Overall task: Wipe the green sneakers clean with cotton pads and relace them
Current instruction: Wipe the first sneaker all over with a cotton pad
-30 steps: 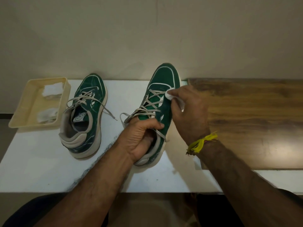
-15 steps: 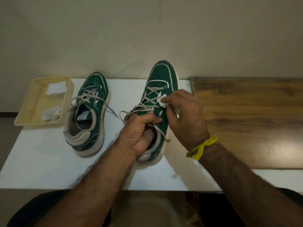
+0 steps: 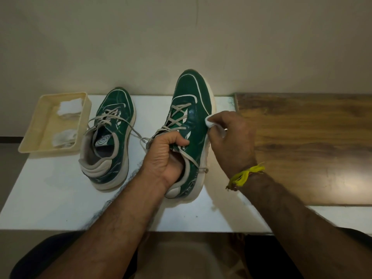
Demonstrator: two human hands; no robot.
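Note:
Two green sneakers with grey laces are on a white table. The right sneaker point(image 3: 192, 101) is tilted up on its heel, toe pointing away. My left hand point(image 3: 165, 156) grips it at the tongue and collar, fingers curled into the opening. My right hand point(image 3: 229, 137) pinches a white cotton pad point(image 3: 210, 122) and presses it against the sneaker's right side near the sole. The left sneaker point(image 3: 112, 135) lies flat on the table, its laces loose and trailing to the right.
A cream tray point(image 3: 30, 146) at the table's left edge holds several white cotton pads point(image 3: 69, 106). A wooden board point(image 3: 302, 148) covers the table's right part. The white table point(image 3: 50, 198) ends at a near edge above my lap. A plain wall stands behind.
My right hand with the pad has slid from the lace area over to the sneaker's right side. The held sneaker's toe has risen a little. My left hand keeps its grip.

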